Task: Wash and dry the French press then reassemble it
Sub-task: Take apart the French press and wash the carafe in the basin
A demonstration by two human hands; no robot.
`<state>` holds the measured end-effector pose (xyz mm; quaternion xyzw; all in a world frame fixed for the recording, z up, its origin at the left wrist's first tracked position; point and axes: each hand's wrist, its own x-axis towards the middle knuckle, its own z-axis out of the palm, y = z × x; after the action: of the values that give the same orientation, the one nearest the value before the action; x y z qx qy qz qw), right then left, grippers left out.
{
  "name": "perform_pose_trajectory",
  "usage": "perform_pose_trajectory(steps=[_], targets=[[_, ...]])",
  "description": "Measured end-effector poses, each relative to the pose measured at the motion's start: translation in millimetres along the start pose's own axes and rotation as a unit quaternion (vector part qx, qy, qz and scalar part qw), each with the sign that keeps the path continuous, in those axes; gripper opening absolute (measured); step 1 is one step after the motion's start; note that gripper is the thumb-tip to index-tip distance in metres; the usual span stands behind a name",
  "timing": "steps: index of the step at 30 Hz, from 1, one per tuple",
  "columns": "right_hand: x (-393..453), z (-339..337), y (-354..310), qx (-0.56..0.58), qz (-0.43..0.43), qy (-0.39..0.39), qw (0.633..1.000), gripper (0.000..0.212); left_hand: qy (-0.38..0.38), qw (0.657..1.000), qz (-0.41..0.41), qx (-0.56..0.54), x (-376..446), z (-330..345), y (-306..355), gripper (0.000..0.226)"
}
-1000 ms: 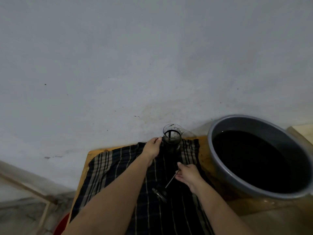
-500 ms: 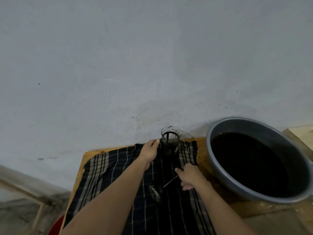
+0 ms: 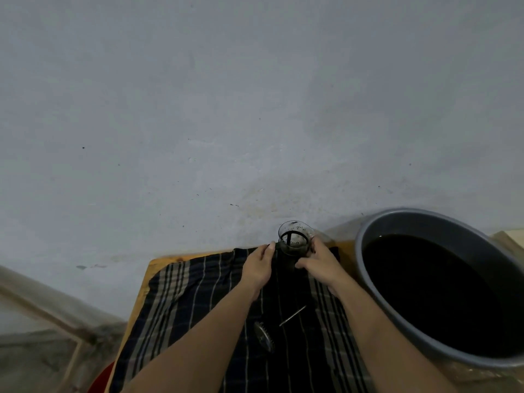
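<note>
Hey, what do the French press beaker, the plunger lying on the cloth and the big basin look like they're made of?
French press beaker: clear glass, apparently; grounds show through its wall. Plunger: bare metal, judging by the shiny rod and mesh disc. Basin: likely grey plastic, matte and smooth, though painted metal is possible.

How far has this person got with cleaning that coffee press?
Early on. Done: the plunger is out, lying on the cloth. In hand: both the left hand and right hand hold the beaker, grounds speckling its glass. Left: washing in the basin, drying, reassembly.
</note>
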<state>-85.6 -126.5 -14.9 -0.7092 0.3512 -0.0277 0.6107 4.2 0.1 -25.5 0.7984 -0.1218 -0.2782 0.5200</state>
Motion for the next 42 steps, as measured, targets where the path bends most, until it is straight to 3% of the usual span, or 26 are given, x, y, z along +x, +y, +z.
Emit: perform_pose_trajectory(steps=[10,12,14,18,21,25,28,30,32,36,40,42], targets=[[-105,-13,-39,0.182,-0.104,0.134,0.969,0.043,-0.012,0.971,0.228,0.065,-53,-19,71,0.036],[-131,-22,-47,0.206,-0.114,0.155,0.960,0.062,-0.023,0.961,0.272,0.043,-72,-15,89,0.035],[-153,-35,-51,0.206,-0.103,0.171,0.958,0.096,-0.054,0.952,0.301,0.031,-90,-6,106,0.037],[-189,-70,-50,0.183,-0.108,0.207,0.955,0.091,-0.137,0.943,0.303,-0.010,-116,16,126,0.035],[-201,-99,-43,0.205,-0.116,0.201,0.951,0.095,-0.189,0.940,0.281,-0.030,-127,39,133,0.030],[-194,-133,-32,0.246,-0.119,0.234,0.933,0.078,-0.225,0.937,0.262,-0.043,-129,74,152,0.026],[-171,-169,-8,0.323,-0.084,0.233,0.913,0.065,-0.205,0.952,0.226,-0.021,-115,111,156,0.029],[-154,-192,12,0.377,-0.036,0.217,0.900,0.054,-0.199,0.966,0.163,0.004,-102,140,147,0.040],[-138,-208,29,0.386,0.015,0.217,0.897,0.051,-0.217,0.975,0.044,-0.008,-94,169,136,0.050],[-112,-219,51,0.317,0.110,0.183,0.924,0.051,-0.189,0.969,-0.138,-0.076,-74,212,112,0.057],[-85,-234,72,0.088,0.162,0.173,0.968,0.048,-0.140,0.966,-0.205,-0.073,-53,235,93,0.050],[-76,-238,76,0.018,0.145,0.165,0.975,0.030,-0.143,0.960,-0.233,-0.066,-46,241,88,0.045]])
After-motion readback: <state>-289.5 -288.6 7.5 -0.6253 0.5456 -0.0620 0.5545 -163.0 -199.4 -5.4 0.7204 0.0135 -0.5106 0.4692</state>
